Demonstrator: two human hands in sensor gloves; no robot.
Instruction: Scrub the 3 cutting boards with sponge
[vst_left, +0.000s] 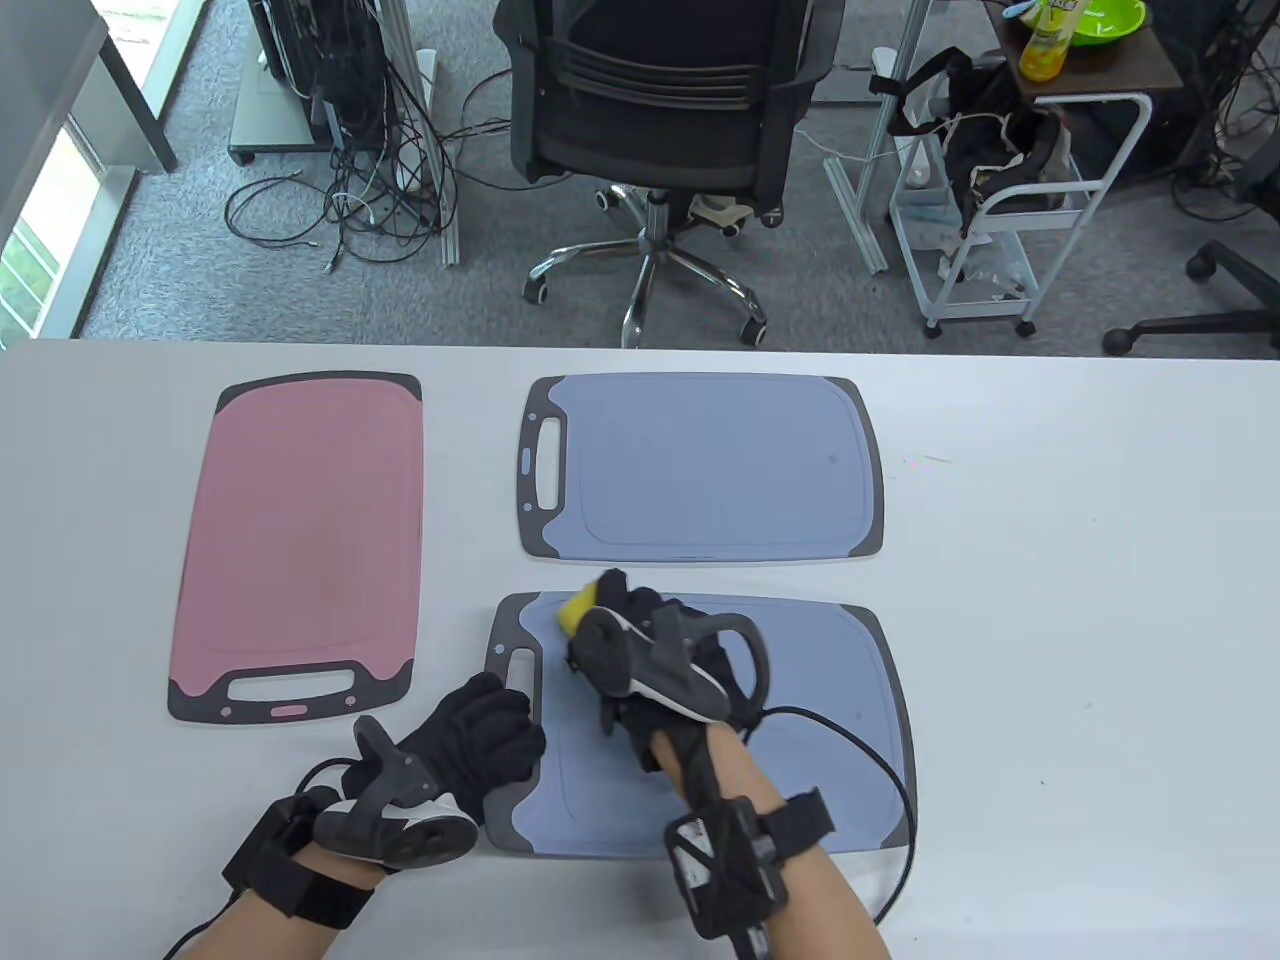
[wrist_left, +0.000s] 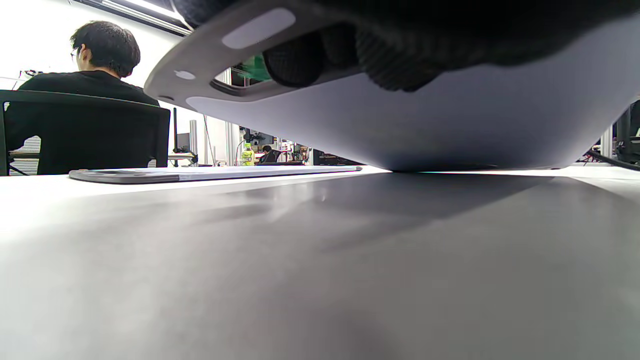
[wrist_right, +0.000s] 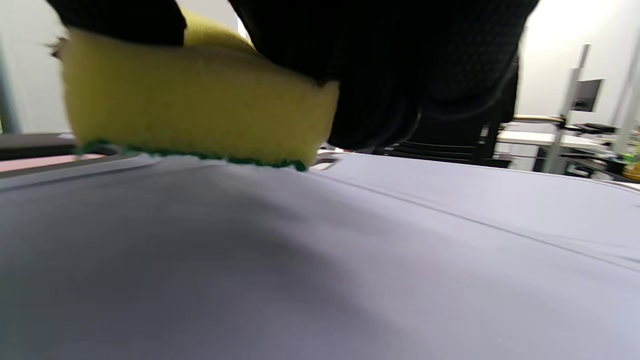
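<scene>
Three cutting boards lie on the white table: a pink board (vst_left: 300, 540) at the left, a far blue board (vst_left: 700, 465) and a near blue board (vst_left: 820, 720). My right hand (vst_left: 625, 625) grips a yellow sponge (vst_left: 577, 608) and holds it on the near board's upper left corner. In the right wrist view the sponge (wrist_right: 190, 105) sits green side down on the blue surface (wrist_right: 350, 260). My left hand (vst_left: 480, 735) grips the near board's left handle end. In the left wrist view that end (wrist_left: 450, 125) is tilted up off the table, with my fingers (wrist_left: 390, 70) curled under it.
The far blue board (wrist_left: 225, 173) lies flat beyond the lifted edge. A black office chair (vst_left: 660, 110) and a white trolley (vst_left: 1000, 220) stand behind the table. A person sits at a chair (wrist_left: 85, 130) in the background. A cable (vst_left: 860, 740) trails from my right wrist across the near board.
</scene>
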